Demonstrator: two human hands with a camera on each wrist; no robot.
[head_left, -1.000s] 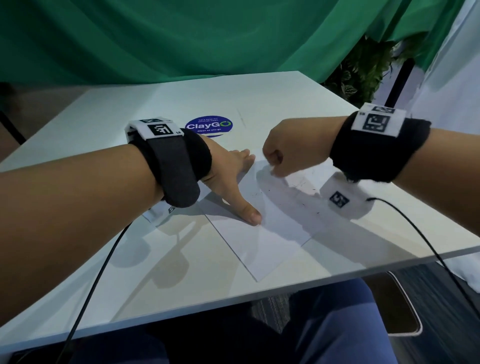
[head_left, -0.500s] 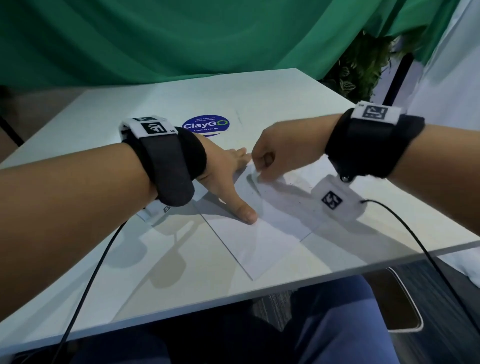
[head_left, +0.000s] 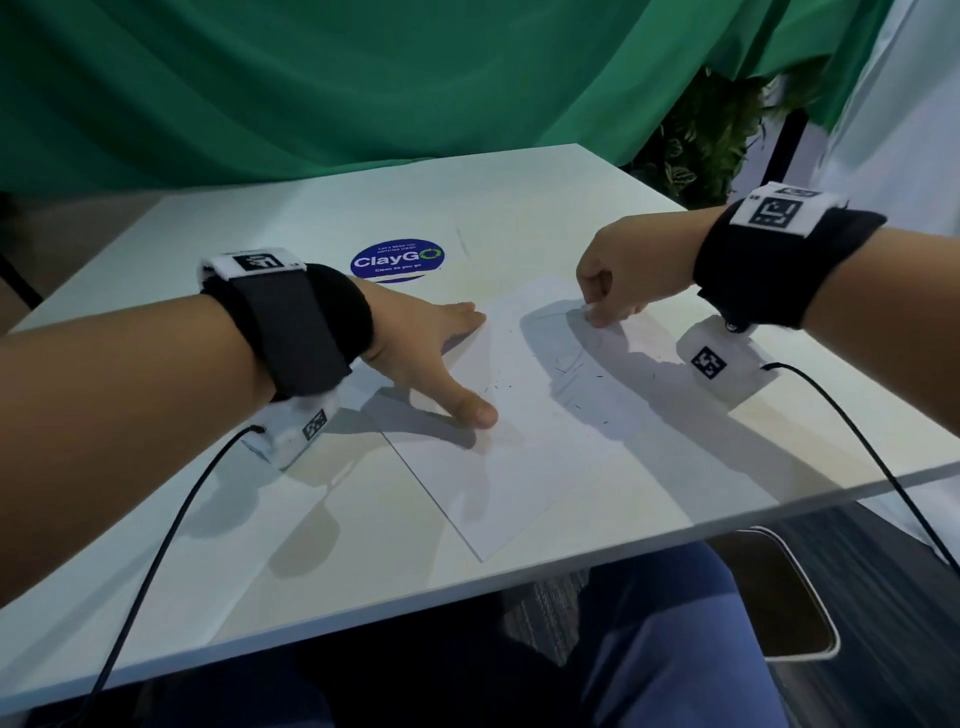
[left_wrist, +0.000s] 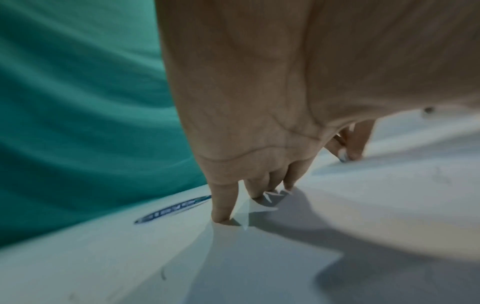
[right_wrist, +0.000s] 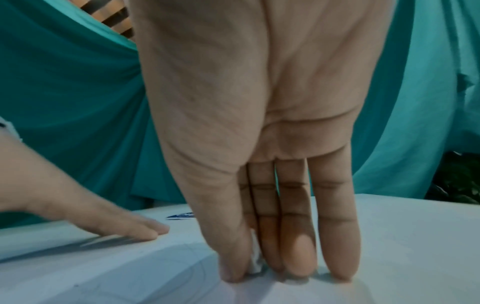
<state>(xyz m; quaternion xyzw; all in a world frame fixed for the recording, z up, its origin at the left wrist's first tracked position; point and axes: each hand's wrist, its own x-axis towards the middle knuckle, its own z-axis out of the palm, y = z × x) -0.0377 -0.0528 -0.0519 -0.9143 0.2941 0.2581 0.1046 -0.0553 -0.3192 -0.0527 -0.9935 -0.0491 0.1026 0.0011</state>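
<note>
Just one sheet (head_left: 524, 457): left hand (head_left: 421, 343) pressing, right hand (head_left: 631, 275) pinching one bit (right_wrist: 255, 265)

You get dim, cool light; soft shadows fall toward the table's (head_left: 519, 197) near edge. Your wrist views blur and bend at the edges.

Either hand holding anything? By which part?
Right hand pinches a small white piece between thumb and fingertips, mostly hidden. Left hand only presses flat on the paper.
</note>
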